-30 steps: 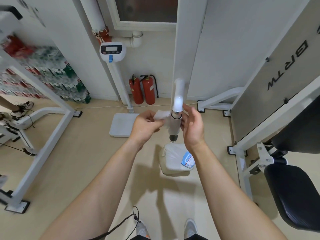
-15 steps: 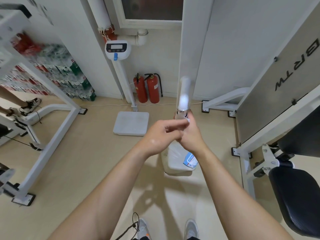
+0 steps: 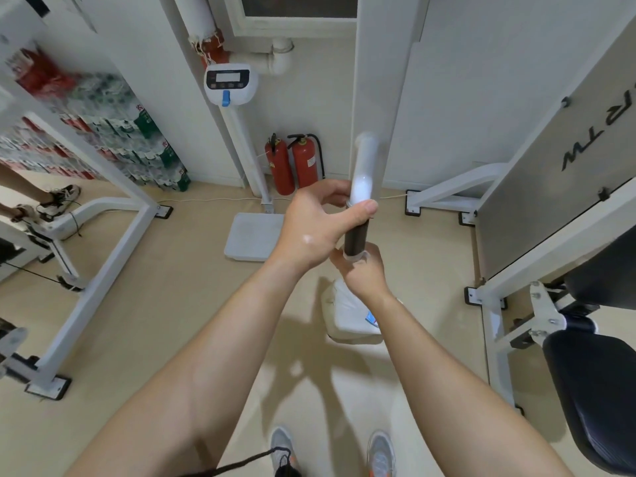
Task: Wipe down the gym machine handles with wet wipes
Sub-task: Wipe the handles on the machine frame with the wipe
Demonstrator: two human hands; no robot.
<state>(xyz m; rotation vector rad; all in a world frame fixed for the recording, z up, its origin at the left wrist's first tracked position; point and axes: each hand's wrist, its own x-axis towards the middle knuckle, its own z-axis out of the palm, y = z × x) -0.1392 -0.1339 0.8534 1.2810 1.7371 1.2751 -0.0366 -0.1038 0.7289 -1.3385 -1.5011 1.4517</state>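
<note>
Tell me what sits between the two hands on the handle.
Head view: a bare stretch of dark handle grip separates the left hand, above, from the right hand, below.

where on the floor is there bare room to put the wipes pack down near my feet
Bare floor lies left of the shoes, stretching to the white machine frame, and between the wipes pack and the scale base. It is crowded on the right by the black seat and its bracket, and at the wall by the fire extinguishers.

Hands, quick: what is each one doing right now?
Left hand: closed around the upper end of the handle.
Right hand: closed around the handle's lower end; no wipe can be seen.
</note>
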